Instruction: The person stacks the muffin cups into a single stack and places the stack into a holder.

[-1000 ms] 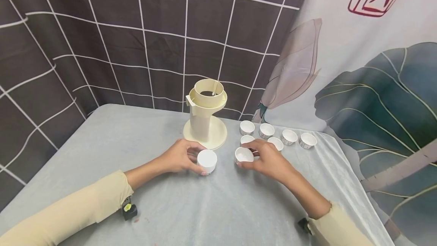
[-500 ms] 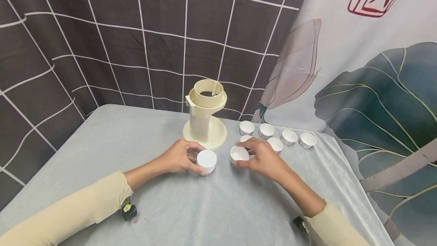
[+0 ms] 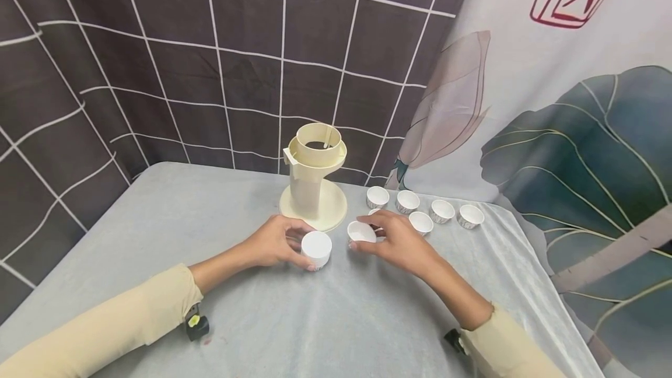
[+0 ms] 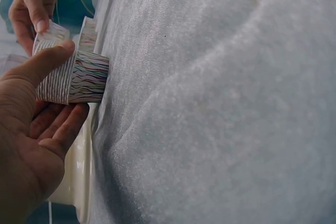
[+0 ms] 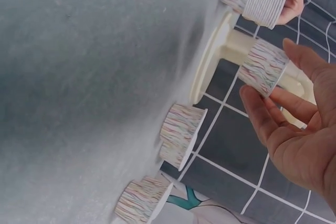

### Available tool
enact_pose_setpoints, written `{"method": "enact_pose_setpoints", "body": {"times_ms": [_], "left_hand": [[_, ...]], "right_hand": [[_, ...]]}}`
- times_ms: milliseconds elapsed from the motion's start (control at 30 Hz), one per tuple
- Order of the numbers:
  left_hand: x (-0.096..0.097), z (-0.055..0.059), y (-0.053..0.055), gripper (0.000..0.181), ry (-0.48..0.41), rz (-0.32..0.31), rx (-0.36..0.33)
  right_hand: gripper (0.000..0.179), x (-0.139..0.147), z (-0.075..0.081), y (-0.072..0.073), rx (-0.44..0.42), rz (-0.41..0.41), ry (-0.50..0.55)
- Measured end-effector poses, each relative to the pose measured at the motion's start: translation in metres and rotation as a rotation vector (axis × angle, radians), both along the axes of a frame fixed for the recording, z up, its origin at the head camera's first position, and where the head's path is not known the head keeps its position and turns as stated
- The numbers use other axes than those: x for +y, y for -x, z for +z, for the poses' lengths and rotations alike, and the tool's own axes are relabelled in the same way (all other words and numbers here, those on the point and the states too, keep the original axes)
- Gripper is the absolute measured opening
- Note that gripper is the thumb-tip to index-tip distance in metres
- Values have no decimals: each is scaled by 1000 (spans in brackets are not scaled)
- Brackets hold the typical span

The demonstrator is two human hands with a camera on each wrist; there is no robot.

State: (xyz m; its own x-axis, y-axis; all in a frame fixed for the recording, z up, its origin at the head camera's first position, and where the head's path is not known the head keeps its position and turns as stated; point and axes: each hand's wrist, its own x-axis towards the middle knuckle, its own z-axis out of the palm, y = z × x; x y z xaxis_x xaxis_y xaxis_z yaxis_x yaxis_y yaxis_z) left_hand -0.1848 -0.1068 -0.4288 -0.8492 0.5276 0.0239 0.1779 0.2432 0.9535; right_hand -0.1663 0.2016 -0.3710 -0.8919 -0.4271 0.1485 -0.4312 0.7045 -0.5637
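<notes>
My left hand (image 3: 278, 242) grips a stack of nested paper cups (image 3: 317, 247) between thumb and fingers, low over the cloth. In the left wrist view the stack (image 4: 55, 80) shows many ribbed rims and a wavy-striped lower wall. My right hand (image 3: 403, 242) pinches a single white paper cup (image 3: 361, 232) by its sides, to the right of the stack with a small gap between. The right wrist view shows this cup (image 5: 262, 66) covered in coloured wavy lines, thumb (image 5: 304, 56) on one side and fingers on the other.
Behind the hands stands a cream plastic holder (image 3: 306, 191) with a ring top and round base (image 3: 336, 209). Several loose paper cups (image 3: 443, 210) stand upright at the back right of the cloth-covered table (image 3: 210, 209); one is partly hidden behind my right hand.
My right hand has carried its cup leftward, away from the loose cups and closer to the stack. The left hand with the stack has stayed nearly still.
</notes>
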Motion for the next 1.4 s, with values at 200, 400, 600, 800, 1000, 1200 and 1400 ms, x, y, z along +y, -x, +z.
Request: {"method": "enact_pose_setpoints", "body": {"times_ms": [200, 400, 600, 800, 1000, 1200, 1400], "left_hand": [[0, 2, -2, 58, -7, -8, 14], [-1, 2, -2, 58, 6, -6, 18], [-2, 1, -2, 58, 11, -4, 19], [-1, 1, -1, 58, 10, -3, 20], [0, 0, 0, 57, 14, -6, 29], [-1, 2, -1, 57, 17, -1, 21], [-2, 1, -1, 57, 8, -10, 21]], "right_hand": [[58, -5, 2, -1, 17, -5, -13], [62, -8, 4, 1, 45, -9, -18], [61, -11, 6, 1, 52, -20, 0], [61, -14, 8, 2, 39, -21, 35], [58, -17, 11, 2, 17, -15, 73], [57, -22, 15, 0, 50, -14, 58], [56, -30, 17, -1, 73, 26, 77]]}}
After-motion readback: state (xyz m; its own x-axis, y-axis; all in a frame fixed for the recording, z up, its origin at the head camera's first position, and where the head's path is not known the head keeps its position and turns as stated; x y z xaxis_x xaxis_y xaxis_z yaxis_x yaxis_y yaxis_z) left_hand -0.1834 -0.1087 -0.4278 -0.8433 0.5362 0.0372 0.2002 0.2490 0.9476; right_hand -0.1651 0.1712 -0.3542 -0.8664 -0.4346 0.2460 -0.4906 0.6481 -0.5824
